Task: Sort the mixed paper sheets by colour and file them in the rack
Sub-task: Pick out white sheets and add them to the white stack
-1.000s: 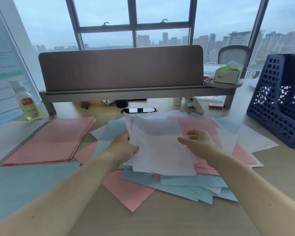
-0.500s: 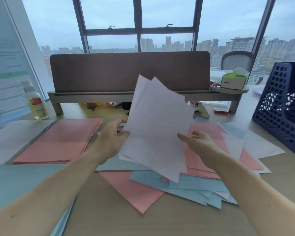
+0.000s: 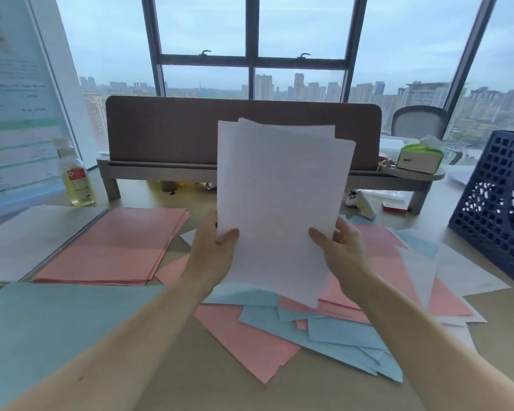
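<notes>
A bundle of white sheets (image 3: 279, 197) stands upright above the desk's middle. My left hand (image 3: 212, 250) grips its lower left edge, thumb on the front. My right hand (image 3: 340, 250) holds its lower right edge the same way. Under them lies a mixed pile of pink, blue and white sheets (image 3: 333, 330). A sorted pink stack (image 3: 113, 247) lies to the left, a sorted blue stack (image 3: 57, 330) at the near left, and a white stack (image 3: 27, 238) at the far left. The dark blue rack (image 3: 496, 209) stands at the right edge.
A brown desk divider (image 3: 166, 132) on a grey shelf crosses the back. A bottle of yellow liquid (image 3: 76, 179) stands at the back left, a green tissue box (image 3: 419, 157) at the back right. Small items lie under the shelf. An office chair (image 3: 416, 123) sits behind.
Both hands lifted the white sheets off the mixed pile and turned them upright. The right hand, open beside them before, now holds their right edge.
</notes>
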{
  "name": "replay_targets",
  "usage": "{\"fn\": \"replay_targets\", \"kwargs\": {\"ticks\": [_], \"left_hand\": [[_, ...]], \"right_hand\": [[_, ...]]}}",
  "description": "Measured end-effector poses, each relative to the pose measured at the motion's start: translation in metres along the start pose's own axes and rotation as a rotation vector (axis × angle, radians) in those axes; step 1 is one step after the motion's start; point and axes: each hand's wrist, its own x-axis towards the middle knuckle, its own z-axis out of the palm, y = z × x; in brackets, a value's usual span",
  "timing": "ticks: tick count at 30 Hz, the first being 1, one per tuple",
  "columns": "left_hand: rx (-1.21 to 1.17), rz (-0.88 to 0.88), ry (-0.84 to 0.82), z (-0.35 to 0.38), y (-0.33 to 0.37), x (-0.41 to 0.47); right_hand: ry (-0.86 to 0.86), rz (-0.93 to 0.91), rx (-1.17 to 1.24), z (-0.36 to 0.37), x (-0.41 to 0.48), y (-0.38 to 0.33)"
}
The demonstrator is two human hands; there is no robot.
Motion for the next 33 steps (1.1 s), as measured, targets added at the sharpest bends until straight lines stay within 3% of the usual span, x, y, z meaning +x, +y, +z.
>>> {"fn": "replay_targets", "kwargs": {"ticks": [6,11,14,19,26,30,33], "left_hand": [[-0.020,0.031,0.060,-0.028,-0.008,-0.008],[-0.050,-0.090,-0.015,-0.030,-0.021,-0.011],[0.015,-0.151,0.026,-0.051,-0.022,-0.004],[0.177,-0.219,0.084,-0.151,-0.022,0.025],[0.250,-0.360,0.270,-0.330,-0.048,0.048],[0.413,-0.537,0.217,-0.416,-0.073,0.048],[0.511,-0.543,0.206,-0.460,-0.092,0.055]], "right_hand": [[-0.031,-0.056,-0.048,0.025,-0.009,0.001],[0.066,-0.070,-0.129,0.045,-0.022,0.006],[0.068,-0.101,-0.236,0.076,-0.014,-0.001],[-0.060,-0.044,-0.298,0.162,0.001,-0.016],[-0.286,0.123,-0.271,0.338,0.008,-0.013],[-0.386,0.247,-0.211,0.434,0.013,0.005],[-0.422,0.352,-0.175,0.487,0.013,0.014]]}}
